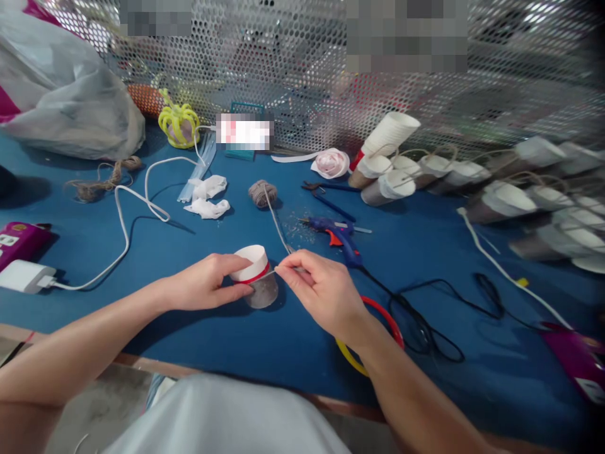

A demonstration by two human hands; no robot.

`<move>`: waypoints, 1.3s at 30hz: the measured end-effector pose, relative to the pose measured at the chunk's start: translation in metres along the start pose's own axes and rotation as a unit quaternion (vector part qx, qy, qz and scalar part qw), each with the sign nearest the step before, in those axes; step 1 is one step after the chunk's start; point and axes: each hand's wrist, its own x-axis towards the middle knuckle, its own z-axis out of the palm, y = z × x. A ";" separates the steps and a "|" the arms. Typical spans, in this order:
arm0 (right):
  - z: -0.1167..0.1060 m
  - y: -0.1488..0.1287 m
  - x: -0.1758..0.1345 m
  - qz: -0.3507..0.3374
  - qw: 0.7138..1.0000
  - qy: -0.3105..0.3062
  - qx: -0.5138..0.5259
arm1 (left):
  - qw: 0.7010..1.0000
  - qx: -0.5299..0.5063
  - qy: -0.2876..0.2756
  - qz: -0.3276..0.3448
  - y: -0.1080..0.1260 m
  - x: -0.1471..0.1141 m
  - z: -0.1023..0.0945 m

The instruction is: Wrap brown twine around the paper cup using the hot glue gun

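A paper cup (pixel 263 295) with a white upper part, a red band and a grey lower part lies tilted on the blue table. My left hand (pixel 208 282) grips it from the left, thumb and fingers around its side. Between the thumb and fingertips of my right hand (pixel 317 287) is a thin grey yarn (pixel 275 226), pulled taut against the cup near the red band. That yarn runs back to a small grey yarn ball (pixel 263 194) behind the cup. To the right rests a blue glue gun (pixel 341 234) with an orange trigger.
Pliers (pixel 331 189) lie behind the glue gun. Finished-looking cups with handles (pixel 388 188) crowd the back right, near a stack of white cups (pixel 392 133). White cable (pixel 123 227), twine (pixel 106 180) and crumpled white scraps (pixel 208 207) are at left. Perforated metal mesh (pixel 302 75) stands behind.
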 end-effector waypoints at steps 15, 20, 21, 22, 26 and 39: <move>0.001 0.003 0.001 0.035 0.999 -0.025 -0.011 | 0.987 -0.152 -0.045 -0.008 0.000 -0.003 -0.003; 0.001 0.003 0.000 0.046 0.999 -0.029 -0.001 | 0.985 -0.166 -0.047 0.012 0.000 -0.004 -0.004; 0.001 0.004 0.000 0.048 0.998 -0.029 0.001 | 0.985 -0.168 -0.047 0.016 0.000 -0.004 -0.004; 0.001 0.004 0.000 0.050 0.998 -0.028 0.002 | 0.984 -0.169 -0.046 0.018 0.000 -0.004 -0.004; 0.001 0.004 0.001 0.062 0.997 -0.030 0.015 | 0.983 -0.179 -0.041 0.026 -0.001 -0.005 -0.003; 0.001 0.004 0.002 0.102 0.991 -0.057 0.061 | 0.979 -0.193 -0.039 0.054 -0.001 -0.005 -0.005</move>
